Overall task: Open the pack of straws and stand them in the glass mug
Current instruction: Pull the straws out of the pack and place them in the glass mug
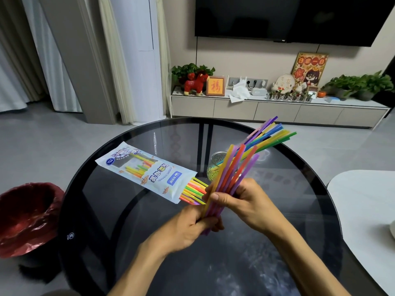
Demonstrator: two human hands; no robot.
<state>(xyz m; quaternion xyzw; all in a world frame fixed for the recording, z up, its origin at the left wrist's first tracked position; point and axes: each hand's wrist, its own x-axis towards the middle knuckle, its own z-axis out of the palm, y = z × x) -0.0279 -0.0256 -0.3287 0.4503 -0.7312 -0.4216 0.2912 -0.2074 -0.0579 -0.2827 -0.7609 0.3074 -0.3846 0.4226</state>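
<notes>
Two hands held one big bunch of thin plastic straws in many colours (233, 174) above the round dark glass desk (149, 242). My right hand (245, 201) was curled round the middle of the bunch, with its thumb pressed across the front. My left hand (190, 225) was wrapped round the bottom ends, so the fingers of both hands were clamped on the straws. The bunch leaned up and away to the right, and its top ends spread out like a fan.

The white plastic straw pack with blue writing (147, 171) lay flat on the desk, just to the left of my hands. Its near end was open, and more coloured straws (193, 192) poked out of it toward my hands.

The round glass mug (214, 165) stood on the desk behind the bunch, partly hidden by it. It looked yellow and green near the bottom, but I could not tell what was inside.

A bin with a red bag (27, 218) sat on the floor to the left of the desk.
</notes>
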